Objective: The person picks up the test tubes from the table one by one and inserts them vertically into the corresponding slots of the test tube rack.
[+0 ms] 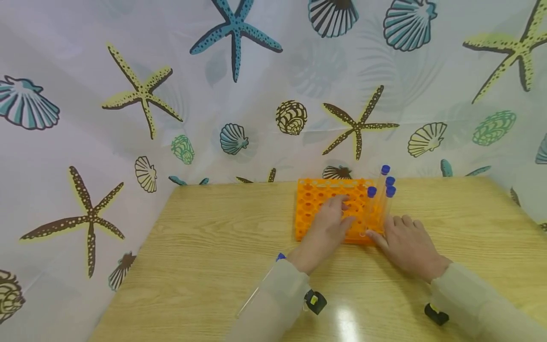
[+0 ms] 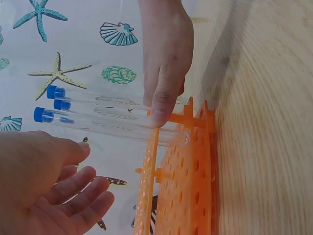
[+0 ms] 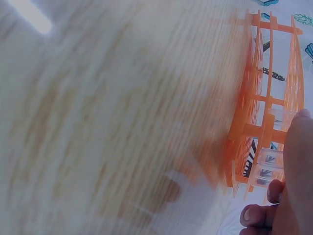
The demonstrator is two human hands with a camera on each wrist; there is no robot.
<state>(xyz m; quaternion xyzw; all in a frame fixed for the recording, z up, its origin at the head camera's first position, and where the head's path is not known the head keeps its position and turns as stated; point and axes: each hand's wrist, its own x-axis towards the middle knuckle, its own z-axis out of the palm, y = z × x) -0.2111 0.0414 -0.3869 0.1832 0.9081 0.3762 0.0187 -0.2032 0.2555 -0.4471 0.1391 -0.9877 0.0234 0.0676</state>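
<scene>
An orange test tube rack (image 1: 304, 209) stands on the table with rows of round holes. Several clear test tubes with blue caps (image 1: 371, 191) stand upright at its right end; in the left wrist view these tubes (image 2: 112, 128) appear sideways. My left hand (image 1: 326, 228) hovers over the rack's middle, left of the tubes, its fingers loosely bent with nothing between them. At the rack's right front corner, my right hand (image 1: 408, 244) grips the frame, thumb on the front edge and fingers round the side. In the right wrist view its thumb (image 3: 301, 132) lies against the rack (image 3: 239, 122).
Another capped test tube (image 1: 260, 287) lies on the wooden table (image 1: 205, 228), partly hidden beneath my left forearm. A white curtain (image 1: 256, 104) printed with starfish and shells hangs behind the rack and along the sides.
</scene>
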